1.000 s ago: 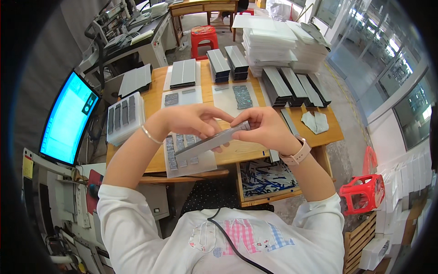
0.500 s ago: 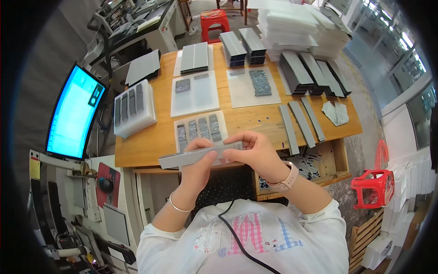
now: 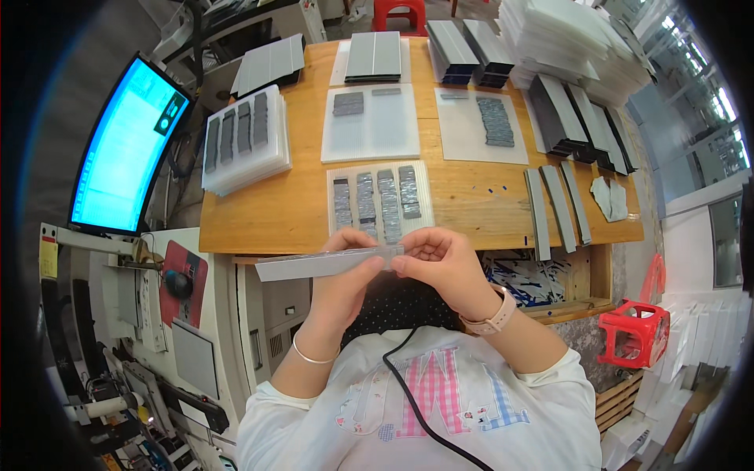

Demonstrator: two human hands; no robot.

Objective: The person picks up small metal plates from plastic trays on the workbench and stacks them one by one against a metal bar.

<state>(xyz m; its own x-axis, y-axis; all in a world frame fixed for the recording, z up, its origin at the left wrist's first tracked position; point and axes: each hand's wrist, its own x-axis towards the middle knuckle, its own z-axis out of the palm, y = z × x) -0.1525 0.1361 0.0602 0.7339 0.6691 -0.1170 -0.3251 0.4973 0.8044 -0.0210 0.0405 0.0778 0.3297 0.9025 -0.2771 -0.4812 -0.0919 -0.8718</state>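
A long, flat-sided grey strip [image 3: 297, 267] lies across both hands in front of the table's near edge. My left hand [image 3: 342, 292] grips it near its right part, thumb in front and fingers behind, and its left end sticks out past the hand. At the right end my right hand [image 3: 444, 267] pinches with thumb and forefinger, the other fingers curled; what is between the fingertips is too small to make out. Just beyond the hands lies a whitish ribbed sheet [image 3: 424, 229] bearing several rows of small grey pieces [image 3: 388, 201].
On the wooden table [image 3: 479, 220] stand a stack of translucent sheets [image 3: 275, 161], grey strips [image 3: 554, 208], stacked grey panels [image 3: 558, 118] and a crumpled white cloth [image 3: 609, 198]. Below the right edge, an open drawer [image 3: 601, 271] holds scraps. A monitor [image 3: 122, 149] is at left, a red stool [image 3: 635, 334] at right.
The view has shifted, so the table sits higher and further right in the picture. The strip has slid left relative to my hands, and my right thumb and forefinger have closed near its end.
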